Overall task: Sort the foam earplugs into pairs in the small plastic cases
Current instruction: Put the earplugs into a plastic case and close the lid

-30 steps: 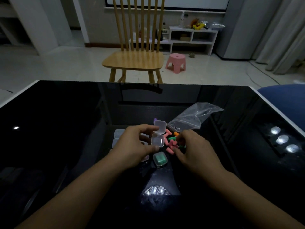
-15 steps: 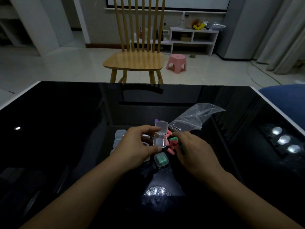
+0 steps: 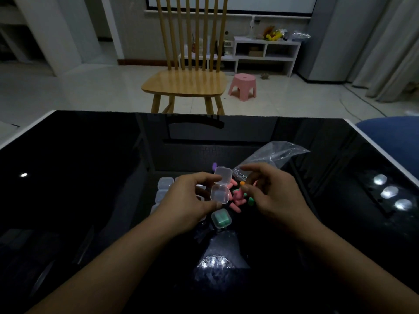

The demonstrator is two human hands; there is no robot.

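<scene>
Since a second ago, the right hand [image 3: 275, 196] has lifted off the pile of loose earplugs [image 3: 237, 197] and now pinches an orange earplug [image 3: 242, 183] between thumb and a fingertip, just right of the open case [image 3: 221, 189]. Its other fingers spread loosely above, the index reaching toward the plastic bag [image 3: 272, 156]. The left hand [image 3: 189, 200] keeps its grip on the open case, with the index finger at the hinge and the thumb under the near edge; the lid stands tipped back on the far side, and the tray looks empty.

Pink and green earplugs lie in a loose heap on the black worktop [image 3: 90, 166] between the two hands, partly hidden behind the open case. One purple earplug [image 3: 214, 165] shows just beyond the lid. A closed case holding green earplugs [image 3: 221, 218] sits on the worktop near the left thumb. More clear cases [image 3: 163, 189] lie in a cluster beside the left hand, partly covered by it.
</scene>
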